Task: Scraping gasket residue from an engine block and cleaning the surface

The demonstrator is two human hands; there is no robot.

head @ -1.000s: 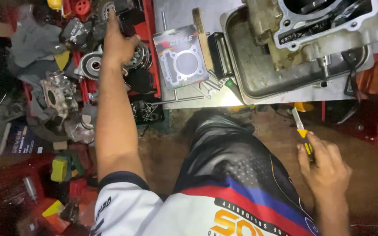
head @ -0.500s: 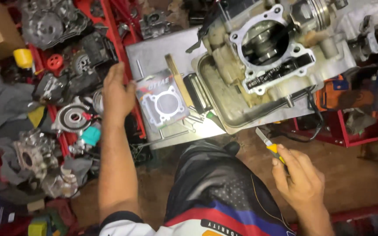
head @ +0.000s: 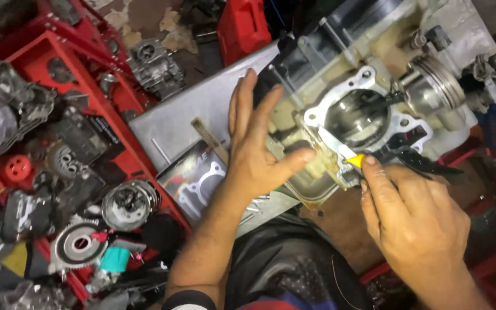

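My left hand [head: 254, 146] is open with fingers spread, its thumb touching the side of the engine cylinder block [head: 356, 117], a pale metal casting with a round bore facing up. My right hand [head: 411, 215] grips a yellow-handled utility knife [head: 352, 158]; its blade tip rests on the block's top face near the bore's lower edge. The block sits in a metal tray [head: 202, 112]. A packaged gasket set [head: 193, 183] lies in the tray below my left wrist.
Red shelving [head: 47, 63] on the left holds several engine parts, with a clutch assembly [head: 128, 204] and a gear [head: 78, 245] among them. A red container [head: 245, 26] stands at the top. My knee in dark trousers [head: 285, 267] fills the bottom centre.
My left hand left the parts on the red shelf and came over to the cylinder block. My right hand brought the knife up from my lap to the block's top face.
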